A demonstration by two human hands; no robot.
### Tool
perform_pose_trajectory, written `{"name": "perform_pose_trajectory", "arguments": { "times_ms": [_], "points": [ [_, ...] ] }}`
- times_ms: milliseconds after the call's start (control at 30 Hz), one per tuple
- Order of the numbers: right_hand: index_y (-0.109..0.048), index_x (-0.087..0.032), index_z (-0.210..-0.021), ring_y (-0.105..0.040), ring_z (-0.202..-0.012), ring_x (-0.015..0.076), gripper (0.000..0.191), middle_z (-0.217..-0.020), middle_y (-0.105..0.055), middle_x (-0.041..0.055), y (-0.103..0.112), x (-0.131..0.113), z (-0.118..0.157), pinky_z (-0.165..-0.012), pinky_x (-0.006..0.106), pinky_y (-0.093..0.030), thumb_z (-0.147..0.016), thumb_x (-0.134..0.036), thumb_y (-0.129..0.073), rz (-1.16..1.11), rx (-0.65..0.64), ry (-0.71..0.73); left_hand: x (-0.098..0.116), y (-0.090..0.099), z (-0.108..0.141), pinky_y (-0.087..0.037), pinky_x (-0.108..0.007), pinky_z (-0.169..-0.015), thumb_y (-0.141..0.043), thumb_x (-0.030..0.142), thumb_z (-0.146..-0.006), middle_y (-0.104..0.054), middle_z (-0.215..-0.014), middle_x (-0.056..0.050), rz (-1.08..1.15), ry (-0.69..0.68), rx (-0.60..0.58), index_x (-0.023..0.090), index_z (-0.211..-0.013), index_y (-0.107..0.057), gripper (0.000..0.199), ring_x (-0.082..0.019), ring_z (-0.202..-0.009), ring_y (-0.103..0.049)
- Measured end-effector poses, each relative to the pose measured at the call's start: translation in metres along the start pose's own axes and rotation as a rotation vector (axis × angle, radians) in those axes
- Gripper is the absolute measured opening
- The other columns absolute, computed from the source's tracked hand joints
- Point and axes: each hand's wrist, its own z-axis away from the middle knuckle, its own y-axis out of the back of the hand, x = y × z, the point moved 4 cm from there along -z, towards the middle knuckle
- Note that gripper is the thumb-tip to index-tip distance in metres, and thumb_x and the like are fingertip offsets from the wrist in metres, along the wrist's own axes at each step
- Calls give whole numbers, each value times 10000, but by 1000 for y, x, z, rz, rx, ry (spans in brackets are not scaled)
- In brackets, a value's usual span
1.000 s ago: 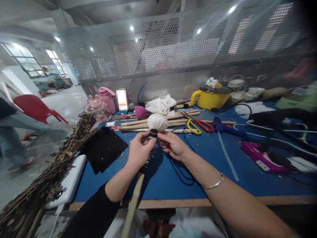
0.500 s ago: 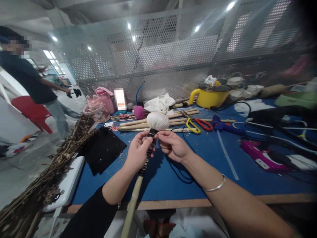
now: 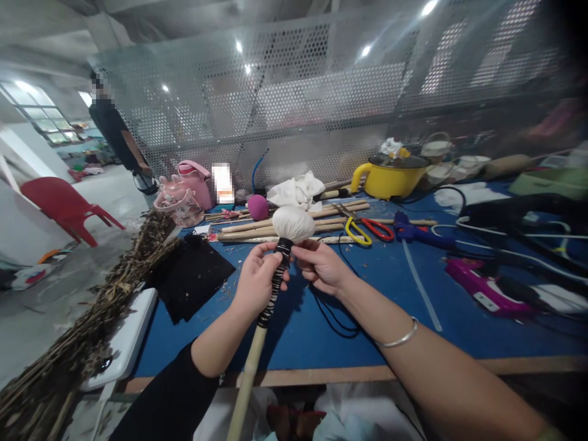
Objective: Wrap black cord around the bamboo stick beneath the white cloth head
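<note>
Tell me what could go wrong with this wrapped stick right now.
If the left hand eases its grip, the wrapped black cord might loosen on the stick; pale gaps show between its turns. The slack cord loop on the blue table, near the right hand, could snag or tangle. Uneven pulling might also tilt the white bulb-shaped head.

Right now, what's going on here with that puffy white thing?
Someone's left fingers hold a stick by its black wrap, just below the white ball on its end. The right fingers are pinched together beside the wrap's top; anything between them is too small to see. Loose black cord loops over the blue table, and scissors lie beyond.
</note>
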Motion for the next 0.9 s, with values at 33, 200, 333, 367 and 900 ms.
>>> {"name": "perform_pose_trajectory", "arguments": {
  "times_ms": [33, 200, 333, 367, 900],
  "points": [
    [-545, -141, -705, -207, -350, -8, 304, -533, -526, -48, 1, 1, 0, -324, 146, -71, -561, -264, -782, -7, -7, -16, -1, 0, 0, -393, -197, -385, -569, 313, -742, -613, -702, 0, 10, 7, -3, 165, -955, -431, 294, -82, -433, -520],
    [-581, -127, -688, -294, -348, 4, 294, -500, -517, -38, 3, 7, 0, -315, 134, -102, -540, -275, -787, -64, -44, -136, -6, -2, 0, -376, -198, -398, -516, 381, -767, -590, -574, 6, 33, 108, -87, 154, -929, -484, 281, -96, -397, -516],
    [-553, -126, -636, -286, -340, 6, 281, -443, -436, -73, 5, 9, -3, -308, 143, -102, -520, -228, -788, -53, 27, -70, -11, 1, 0, -456, -244, -491, -517, 425, -771, -619, -735, -31, -77, 111, -10, 166, -945, -510, 312, -125, -523, -585],
    [-541, -130, -632, -241, -329, -2, 281, -426, -395, -90, 5, 11, -4, -308, 145, -89, -530, -229, -784, -47, 41, -65, -10, 3, 1, -465, -247, -514, -550, 421, -753, -622, -800, -39, -140, 49, 43, 172, -971, -515, 333, -125, -558, -592],
    [-565, -146, -679, -139, -362, 24, 233, -412, -265, -107, 2, -1, 1, -339, 169, -65, -632, -325, -706, 162, -50, -19, 0, 13, -5, -486, -224, -462, -710, 291, -615, -607, -768, -12, -184, 8, 157, 143, -954, -518, 418, -111, -576, -579]
  ]
}}
